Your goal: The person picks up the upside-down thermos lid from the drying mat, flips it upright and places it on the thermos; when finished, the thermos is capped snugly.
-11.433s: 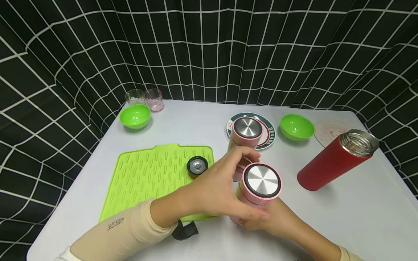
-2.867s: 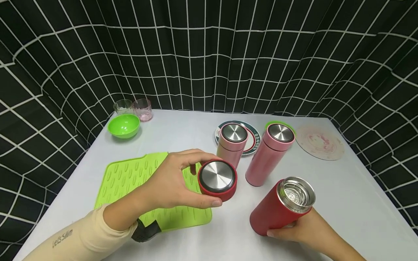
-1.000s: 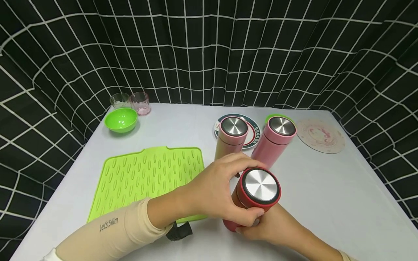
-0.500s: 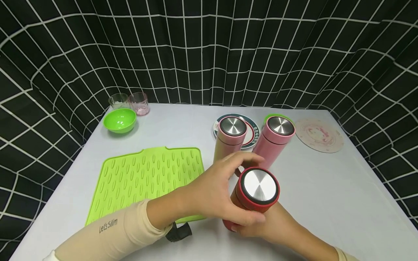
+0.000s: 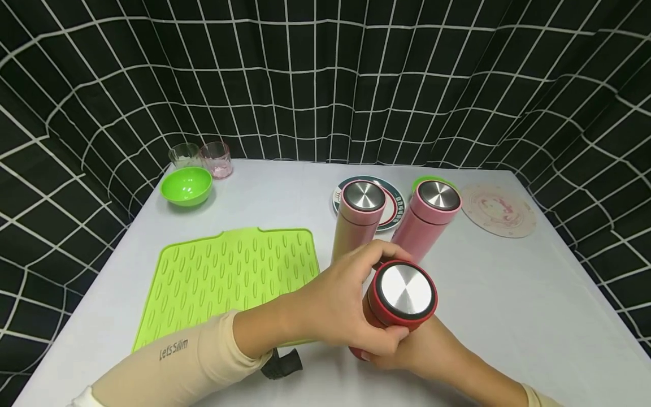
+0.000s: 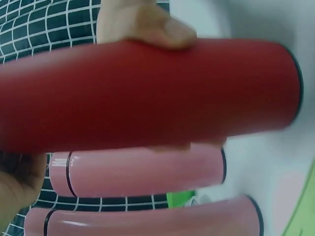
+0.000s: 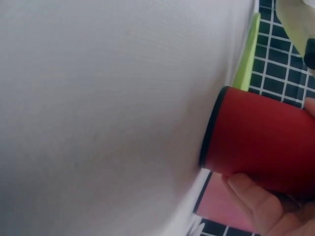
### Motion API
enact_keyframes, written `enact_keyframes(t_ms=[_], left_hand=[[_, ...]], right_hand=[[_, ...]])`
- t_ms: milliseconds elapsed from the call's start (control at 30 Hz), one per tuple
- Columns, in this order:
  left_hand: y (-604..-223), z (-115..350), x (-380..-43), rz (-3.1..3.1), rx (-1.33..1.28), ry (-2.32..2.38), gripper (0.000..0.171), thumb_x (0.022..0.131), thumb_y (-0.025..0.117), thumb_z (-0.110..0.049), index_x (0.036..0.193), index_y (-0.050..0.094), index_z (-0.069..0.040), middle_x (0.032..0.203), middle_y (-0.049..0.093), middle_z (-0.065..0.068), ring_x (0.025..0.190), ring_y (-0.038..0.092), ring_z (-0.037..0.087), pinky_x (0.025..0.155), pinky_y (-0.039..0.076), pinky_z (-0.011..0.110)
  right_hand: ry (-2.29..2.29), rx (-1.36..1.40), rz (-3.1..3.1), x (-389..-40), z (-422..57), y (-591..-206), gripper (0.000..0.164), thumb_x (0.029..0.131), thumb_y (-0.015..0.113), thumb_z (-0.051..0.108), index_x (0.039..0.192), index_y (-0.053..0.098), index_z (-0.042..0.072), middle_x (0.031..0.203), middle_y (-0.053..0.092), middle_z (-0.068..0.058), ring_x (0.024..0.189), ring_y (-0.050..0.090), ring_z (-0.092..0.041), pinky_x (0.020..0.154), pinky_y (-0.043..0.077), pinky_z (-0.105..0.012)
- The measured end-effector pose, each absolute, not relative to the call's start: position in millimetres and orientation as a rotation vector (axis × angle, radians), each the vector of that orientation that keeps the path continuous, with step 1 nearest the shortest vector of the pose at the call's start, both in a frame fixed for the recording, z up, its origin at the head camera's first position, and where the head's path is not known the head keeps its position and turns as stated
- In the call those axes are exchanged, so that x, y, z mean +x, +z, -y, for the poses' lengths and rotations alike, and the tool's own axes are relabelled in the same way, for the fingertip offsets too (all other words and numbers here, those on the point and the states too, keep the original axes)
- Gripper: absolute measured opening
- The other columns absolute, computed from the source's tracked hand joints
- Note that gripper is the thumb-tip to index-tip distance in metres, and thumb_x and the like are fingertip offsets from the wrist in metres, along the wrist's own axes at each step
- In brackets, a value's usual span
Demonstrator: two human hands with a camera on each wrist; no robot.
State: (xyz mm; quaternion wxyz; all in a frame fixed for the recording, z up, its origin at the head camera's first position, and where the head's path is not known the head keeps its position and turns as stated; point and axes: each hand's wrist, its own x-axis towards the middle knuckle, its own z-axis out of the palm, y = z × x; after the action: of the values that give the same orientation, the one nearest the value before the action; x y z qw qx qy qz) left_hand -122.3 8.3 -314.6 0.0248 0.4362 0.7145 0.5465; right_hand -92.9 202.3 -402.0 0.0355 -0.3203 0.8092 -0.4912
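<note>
A red thermos flask (image 5: 407,289) stands at the front of the table, its steel-topped lid sitting on its mouth. My left hand (image 5: 346,305) grips it at the lid, thumb in front and fingers behind. Lower down, my right hand (image 5: 424,347) holds the body. The left wrist view shows the red body (image 6: 162,93) side-on with the right thumb (image 6: 177,32) along it. In the right wrist view, the black-edged base (image 7: 214,128) is right at the white tabletop. Two lidded pink thermos flasks, one paler (image 5: 356,226) and one deeper pink (image 5: 427,220), stand just behind.
A green ridged mat (image 5: 229,282) lies at left, partly under my left forearm. Farther back are a green bowl (image 5: 186,186) and two glasses (image 5: 217,161). A patterned plate (image 5: 394,217), another green bowl (image 5: 432,180) and a pale round mat (image 5: 498,211) are behind the flasks.
Earlier my hands were on a pink flask, and the red one stood uncapped at right. The red lid, held apart 2.9 s ago, now sits on its flask. Lately my left fingers shifted slightly.
</note>
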Motion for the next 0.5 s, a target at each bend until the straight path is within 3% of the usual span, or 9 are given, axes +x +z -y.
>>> enact_keyframes(t_ms=[167,267,433,500], left_hand=[[-314.9,-6.2,-121.8,-2.170,1.307,1.718,0.077,0.067,0.087,-0.021,0.128,0.040,-0.015,0.121,0.050,-0.007,0.113,0.048,0.004,0.097,0.043,0.025],[-315.1,-6.3,-122.9,-2.125,1.336,1.748,0.068,0.069,0.083,-0.013,0.125,0.045,-0.014,0.117,0.053,-0.008,0.109,0.051,0.004,0.097,0.044,0.026],[-313.7,-6.9,-124.1,-2.126,1.333,1.737,0.073,0.069,0.086,-0.016,0.127,0.041,-0.017,0.119,0.049,-0.009,0.114,0.048,0.002,0.100,0.041,0.026],[-312.6,-7.7,-124.3,-2.160,1.327,1.726,0.074,0.067,0.088,-0.019,0.125,0.043,-0.017,0.118,0.050,-0.010,0.113,0.047,0.001,0.099,0.042,0.025]], right_hand=[[-1.546,-1.037,-2.443,-93.6,-200.4,-402.0,0.046,0.067,0.087,0.001,0.096,0.060,0.025,0.083,0.063,0.012,0.071,0.059,-0.007,0.061,0.051,-0.025],[-1.572,-1.027,-2.406,-94.5,-200.5,-402.7,0.049,0.065,0.087,-0.001,0.096,0.059,0.026,0.085,0.063,0.011,0.070,0.059,-0.009,0.061,0.051,-0.026],[-1.467,-0.985,-2.519,-93.1,-204.4,-402.6,0.054,0.062,0.090,0.006,0.101,0.059,0.027,0.089,0.062,0.014,0.076,0.059,-0.007,0.066,0.051,-0.026],[-1.407,-0.976,-2.555,-94.0,-204.4,-402.8,0.050,0.065,0.090,0.011,0.099,0.059,0.029,0.087,0.062,0.016,0.075,0.059,-0.005,0.065,0.051,-0.024]])
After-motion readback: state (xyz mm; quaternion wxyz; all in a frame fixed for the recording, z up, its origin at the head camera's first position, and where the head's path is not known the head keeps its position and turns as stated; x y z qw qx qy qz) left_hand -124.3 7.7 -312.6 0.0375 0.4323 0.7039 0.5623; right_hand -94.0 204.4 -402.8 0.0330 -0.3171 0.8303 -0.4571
